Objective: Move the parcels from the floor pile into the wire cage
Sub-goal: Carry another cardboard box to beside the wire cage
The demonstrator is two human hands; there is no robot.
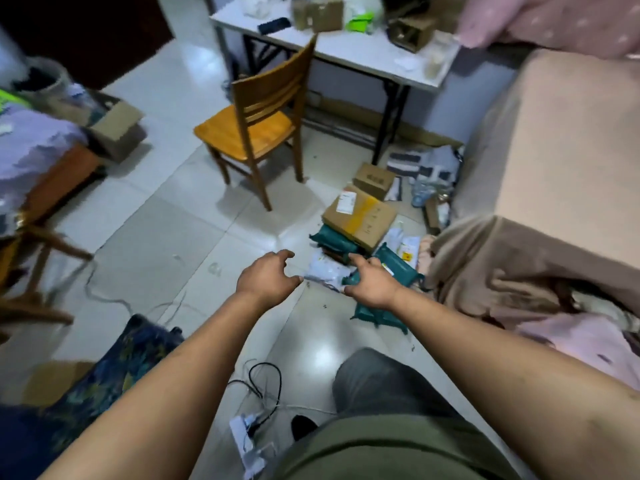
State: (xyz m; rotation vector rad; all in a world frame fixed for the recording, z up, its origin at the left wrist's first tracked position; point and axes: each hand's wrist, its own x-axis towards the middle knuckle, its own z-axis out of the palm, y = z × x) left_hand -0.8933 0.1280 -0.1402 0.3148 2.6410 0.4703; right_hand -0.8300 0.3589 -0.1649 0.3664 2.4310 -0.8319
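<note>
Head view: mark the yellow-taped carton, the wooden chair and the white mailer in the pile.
yellow-taped carton (362, 216), head view, on the yellow tape across its top face.
wooden chair (242, 128), head view, on the middle of the seat.
white mailer (323, 266), head view, on its crumpled top surface.

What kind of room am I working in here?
Probably a lived-in bedroom doubling as a parcel-sorting spot, not a warehouse: a bed with a tan cover, a wooden chair by a cluttered folding table, and parcels piled on the tiled floor.
</note>
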